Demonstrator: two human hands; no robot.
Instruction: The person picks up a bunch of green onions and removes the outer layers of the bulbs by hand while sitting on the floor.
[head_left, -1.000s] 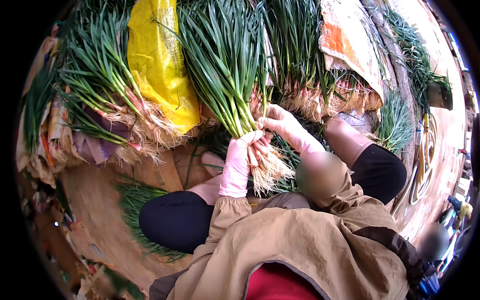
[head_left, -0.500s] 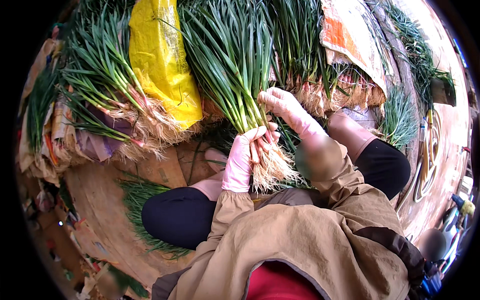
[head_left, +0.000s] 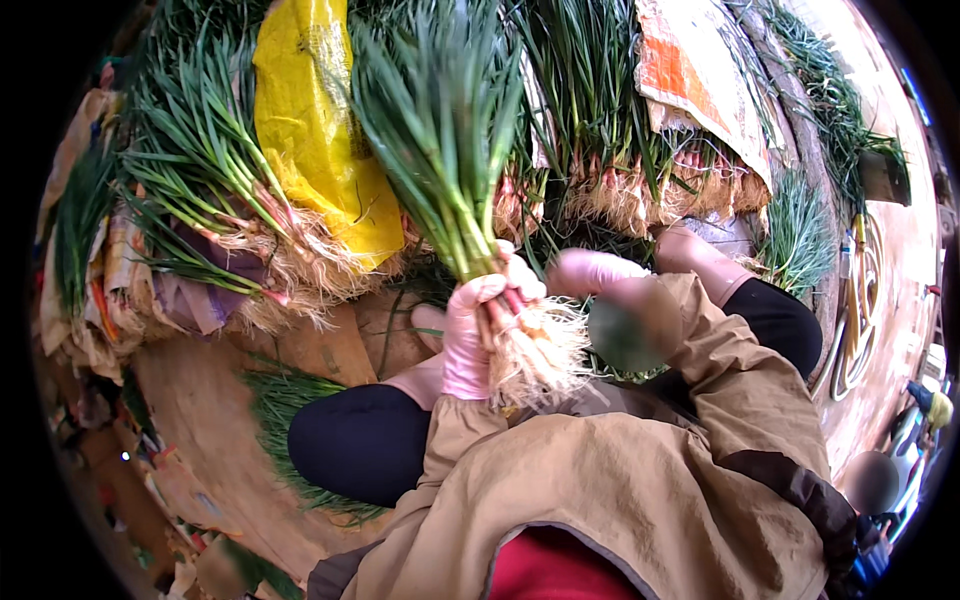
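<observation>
My left hand (head_left: 470,325), in a pale pink glove, is wrapped round a bunch of green garlic (head_left: 465,215) just above its roots. The long flat leaves point away from me, and the pale stringy roots (head_left: 540,350) hang toward my lap. Beside the bunch on the right is my gloved right hand (head_left: 597,273), apart from the stems. Motion smears its fingers, so their pose does not show.
More green garlic with roots lies in a pile at the left (head_left: 270,225) and in a row at the far right (head_left: 650,185). A yellow sack (head_left: 320,140) and a white-and-orange sack (head_left: 690,75) partly cover them. Loose leaves (head_left: 290,420) lie on the wooden floor (head_left: 200,400) beside my left knee.
My right hand has come away from the stems and moved down and to the right. The bunch has shifted slightly left, tilted and blurred at the leaves, still in my left hand.
</observation>
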